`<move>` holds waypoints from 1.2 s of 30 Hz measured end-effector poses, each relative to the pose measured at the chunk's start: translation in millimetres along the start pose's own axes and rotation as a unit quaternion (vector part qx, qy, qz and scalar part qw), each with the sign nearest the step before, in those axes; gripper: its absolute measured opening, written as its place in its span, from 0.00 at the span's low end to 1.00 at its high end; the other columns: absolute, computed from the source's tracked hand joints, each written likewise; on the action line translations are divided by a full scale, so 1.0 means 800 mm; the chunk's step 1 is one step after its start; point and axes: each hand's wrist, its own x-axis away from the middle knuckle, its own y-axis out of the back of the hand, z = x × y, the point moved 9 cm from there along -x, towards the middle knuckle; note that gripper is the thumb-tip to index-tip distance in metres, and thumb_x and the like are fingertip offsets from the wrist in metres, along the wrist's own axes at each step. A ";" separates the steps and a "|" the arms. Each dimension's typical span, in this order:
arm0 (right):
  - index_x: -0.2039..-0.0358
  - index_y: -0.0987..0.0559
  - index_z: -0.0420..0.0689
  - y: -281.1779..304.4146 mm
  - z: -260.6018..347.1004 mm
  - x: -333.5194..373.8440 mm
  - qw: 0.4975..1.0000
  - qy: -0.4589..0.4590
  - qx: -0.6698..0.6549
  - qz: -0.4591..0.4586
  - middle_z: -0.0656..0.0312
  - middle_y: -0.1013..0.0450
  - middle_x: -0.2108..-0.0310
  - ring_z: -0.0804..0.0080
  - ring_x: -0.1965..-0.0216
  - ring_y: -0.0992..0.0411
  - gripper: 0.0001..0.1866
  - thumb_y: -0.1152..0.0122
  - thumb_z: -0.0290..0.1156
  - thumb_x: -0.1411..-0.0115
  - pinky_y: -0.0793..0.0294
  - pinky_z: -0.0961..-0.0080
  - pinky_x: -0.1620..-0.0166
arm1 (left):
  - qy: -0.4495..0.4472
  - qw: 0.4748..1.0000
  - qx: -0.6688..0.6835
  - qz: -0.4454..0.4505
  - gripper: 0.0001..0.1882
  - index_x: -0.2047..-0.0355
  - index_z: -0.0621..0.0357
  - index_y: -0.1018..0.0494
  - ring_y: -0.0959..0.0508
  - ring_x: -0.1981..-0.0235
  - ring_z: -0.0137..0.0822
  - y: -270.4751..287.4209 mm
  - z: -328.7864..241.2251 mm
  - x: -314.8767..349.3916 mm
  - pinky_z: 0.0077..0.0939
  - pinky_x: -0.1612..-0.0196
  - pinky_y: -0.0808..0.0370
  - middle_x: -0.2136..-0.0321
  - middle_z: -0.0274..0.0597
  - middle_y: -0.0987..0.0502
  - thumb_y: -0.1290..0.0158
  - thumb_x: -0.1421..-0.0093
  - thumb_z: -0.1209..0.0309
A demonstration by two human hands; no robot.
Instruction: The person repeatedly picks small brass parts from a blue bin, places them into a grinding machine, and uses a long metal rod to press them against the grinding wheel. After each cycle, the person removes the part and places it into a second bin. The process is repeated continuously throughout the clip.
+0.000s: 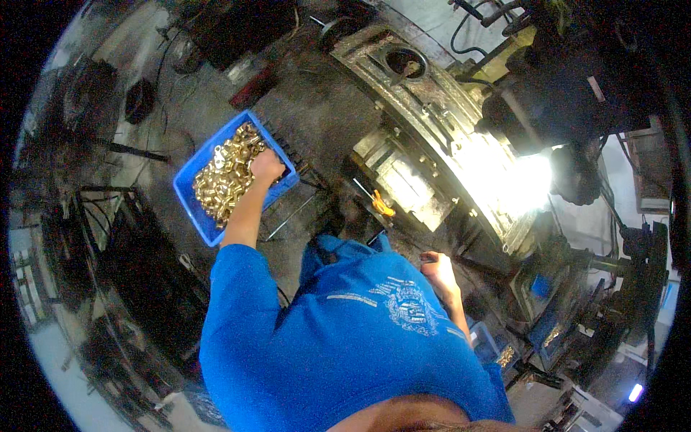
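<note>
A blue plastic crate at the left holds a heap of small brass fittings. My left hand reaches into its right side, at the edge of the heap. The fingers point down and away, so whether they grip a fitting is hidden. My right hand is by my right side, below the machine's front. Its fingers are curled closed, and what they hold, if anything, does not show.
A large metal machine with a brightly lit work area runs along the right. An orange-yellow item lies beside its lower front. A small blue bin with brass pieces nearby stands at the lower right. Dark equipment lines the left.
</note>
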 end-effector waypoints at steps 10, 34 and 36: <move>0.61 0.25 0.34 0.017 0.029 -0.023 0.962 0.185 -0.201 0.028 0.55 0.26 0.66 0.67 0.64 0.28 0.19 0.49 0.30 0.54 0.30 0.76 0.61 | -0.043 0.685 0.708 0.170 0.10 0.65 0.73 0.32 0.24 0.80 0.36 0.061 -0.038 0.077 0.25 0.80 0.27 0.80 0.45 0.27 0.53 0.49 0.79; 0.63 0.24 0.37 0.028 0.133 -0.010 0.754 0.304 -0.581 0.016 0.62 0.28 0.63 0.73 0.59 0.32 0.25 0.57 0.21 0.65 0.35 0.80 0.54 | -0.179 0.615 0.539 0.547 0.10 0.64 0.68 0.31 0.23 0.70 0.34 -0.020 -0.391 0.290 0.29 0.67 0.22 0.70 0.43 0.25 0.53 0.48 0.79; 0.62 0.24 0.38 0.035 0.117 -0.012 0.750 0.278 -0.600 -0.006 0.62 0.28 0.63 0.73 0.60 0.32 0.25 0.57 0.21 0.65 0.35 0.80 0.54 | -0.174 0.650 0.501 0.545 0.10 0.64 0.67 0.33 0.23 0.73 0.31 -0.023 -0.388 0.287 0.25 0.69 0.23 0.72 0.43 0.25 0.52 0.47 0.77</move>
